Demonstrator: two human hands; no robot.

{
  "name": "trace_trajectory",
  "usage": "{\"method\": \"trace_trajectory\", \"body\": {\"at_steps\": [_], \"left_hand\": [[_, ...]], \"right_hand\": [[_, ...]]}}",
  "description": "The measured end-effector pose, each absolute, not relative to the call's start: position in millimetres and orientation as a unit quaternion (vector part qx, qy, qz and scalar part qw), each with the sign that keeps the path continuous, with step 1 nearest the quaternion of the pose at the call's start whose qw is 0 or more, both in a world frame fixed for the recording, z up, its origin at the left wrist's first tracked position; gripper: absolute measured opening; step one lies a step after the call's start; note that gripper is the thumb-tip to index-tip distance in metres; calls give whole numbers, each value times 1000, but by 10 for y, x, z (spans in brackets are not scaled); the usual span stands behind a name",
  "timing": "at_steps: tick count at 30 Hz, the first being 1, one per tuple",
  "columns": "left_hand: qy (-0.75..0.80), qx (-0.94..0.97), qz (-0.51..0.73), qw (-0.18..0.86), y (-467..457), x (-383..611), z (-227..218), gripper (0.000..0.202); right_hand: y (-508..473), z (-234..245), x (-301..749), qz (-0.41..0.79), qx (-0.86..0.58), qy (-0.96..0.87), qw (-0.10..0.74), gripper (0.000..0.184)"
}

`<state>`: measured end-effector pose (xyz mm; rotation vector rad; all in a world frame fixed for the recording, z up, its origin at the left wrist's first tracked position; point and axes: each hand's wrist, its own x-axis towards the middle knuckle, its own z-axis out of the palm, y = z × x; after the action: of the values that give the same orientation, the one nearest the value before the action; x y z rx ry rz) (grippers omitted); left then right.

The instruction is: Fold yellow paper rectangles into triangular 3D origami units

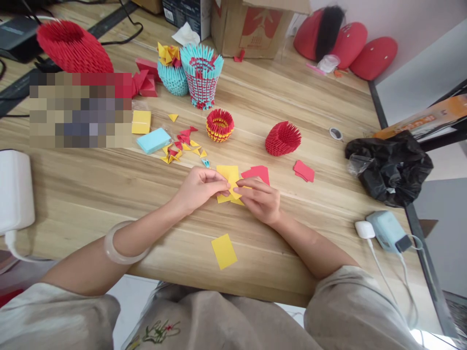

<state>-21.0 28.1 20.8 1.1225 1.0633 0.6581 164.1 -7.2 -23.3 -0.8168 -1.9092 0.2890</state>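
At the far left a white adapter [15,189] lay near the table's edge, with a red paper vase [82,48] tilted farther back. A pale bangle [127,259] circled the person's left forearm. Beyond it were a yellow pad [141,122] and a blue pad [153,141], then a loose scatter of folded yellow and red pieces [173,154]. The left hand [200,189] had thumb and forefinger pinched on a yellow slip [237,189], held over more yellow sheets [226,171] on the wood. A red-and-yellow bowl [220,131] stood behind them; a single yellow sheet [224,251] lay nearer the body. The right hand [260,199], just beside the left, had its fingertips at the same slip; whether they gripped it could not be told. Red slips [260,172] lay partly behind that hand, and farther right came a red bowl [279,142], a small red stack [304,171] and a black bag [394,167].
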Motion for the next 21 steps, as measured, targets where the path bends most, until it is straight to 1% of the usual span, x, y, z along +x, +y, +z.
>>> {"method": "trace_trajectory", "body": {"at_steps": [3, 6, 9, 16, 21], "left_hand": [[457, 503, 293, 672, 282, -209, 212, 15], [450, 488, 324, 674, 287, -216, 210, 21], [438, 495, 351, 663, 288, -228, 199, 28], [396, 565, 359, 628, 264, -207, 151, 16], [385, 613, 387, 572, 238, -194, 110, 13]], "right_hand": [[-63, -213, 1650, 116, -317, -800, 495, 17], [-58, -193, 1642, 156, -309, -796, 497, 17], [-66, -180, 1619, 214, -331, -768, 504, 14], [-93, -186, 1552, 406, -408, -598, 557, 3], [-103, -169, 1504, 493, -454, -488, 559, 16]]}}
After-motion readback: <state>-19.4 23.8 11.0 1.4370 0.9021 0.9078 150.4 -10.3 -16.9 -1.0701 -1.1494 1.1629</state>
